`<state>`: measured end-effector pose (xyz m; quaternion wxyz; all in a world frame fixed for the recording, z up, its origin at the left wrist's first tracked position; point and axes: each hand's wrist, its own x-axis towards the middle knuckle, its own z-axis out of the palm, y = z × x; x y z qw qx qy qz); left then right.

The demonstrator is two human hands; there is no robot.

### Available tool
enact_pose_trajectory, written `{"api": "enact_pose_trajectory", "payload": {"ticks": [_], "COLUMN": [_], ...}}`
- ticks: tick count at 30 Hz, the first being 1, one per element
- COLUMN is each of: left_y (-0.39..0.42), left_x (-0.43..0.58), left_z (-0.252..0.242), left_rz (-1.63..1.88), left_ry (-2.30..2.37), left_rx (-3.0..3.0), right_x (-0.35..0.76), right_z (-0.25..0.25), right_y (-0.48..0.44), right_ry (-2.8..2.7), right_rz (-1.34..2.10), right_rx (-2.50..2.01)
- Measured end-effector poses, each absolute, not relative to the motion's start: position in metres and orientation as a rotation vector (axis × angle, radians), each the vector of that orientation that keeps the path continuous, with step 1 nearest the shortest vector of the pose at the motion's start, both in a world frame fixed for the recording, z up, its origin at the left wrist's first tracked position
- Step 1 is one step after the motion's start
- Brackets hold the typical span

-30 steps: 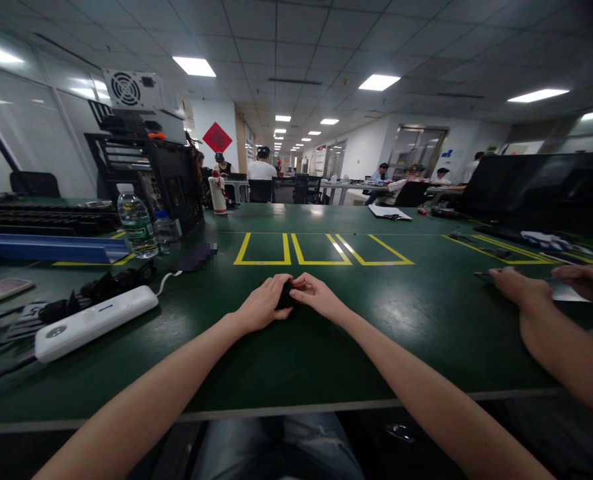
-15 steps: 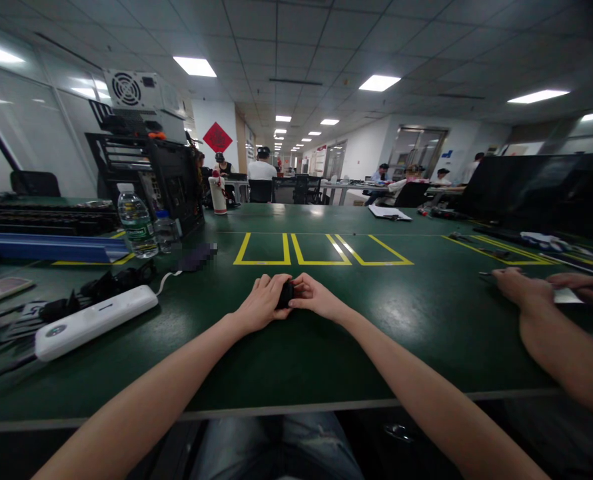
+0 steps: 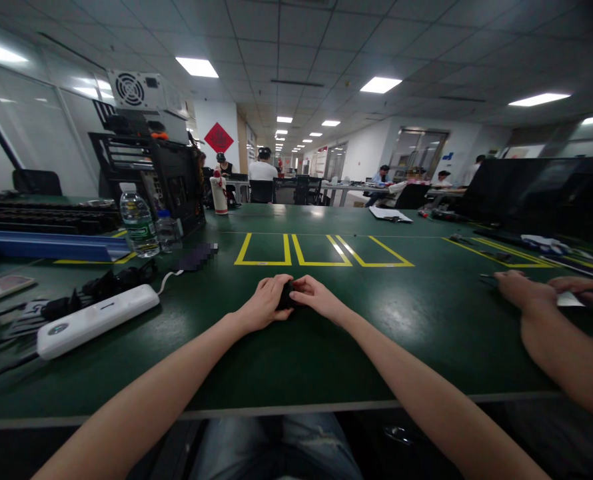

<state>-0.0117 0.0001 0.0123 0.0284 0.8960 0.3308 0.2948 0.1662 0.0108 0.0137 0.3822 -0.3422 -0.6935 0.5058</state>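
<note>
No wording is coming through legibly: the red diamond sign [image 3: 219, 138] on the far wall is showing a mark too small to read, and the water bottle [image 3: 139, 223] label is blurring.

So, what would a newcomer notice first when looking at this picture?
The left hand and right hand meet at the middle of the green table, both closed on a small black object. Just beyond them three yellow outlines are marked on the table; a long white power strip lies at the left, and another person's hand rests at the far right.
</note>
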Motion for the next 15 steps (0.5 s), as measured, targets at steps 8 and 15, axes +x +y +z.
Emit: {"api": "enact_pose_trajectory", "payload": {"ticks": [8,15], "left_y": [-0.0006,-0.0017], "left_x": [-0.0105,-0.0122], "left_z": [0.0106,0.0125], "left_rz": [0.926,0.907], "left_ry": [1.047,1.040], "left_rx": [2.769,2.767], "right_x": [0.1675,0.1679], "right_z": [0.0120,0.0146], "right_y": [0.0134,0.0096], "right_ry": [-1.844,-1.829], "right_rz": [1.273,1.295], "right_rx": [-0.750,-0.793]}}
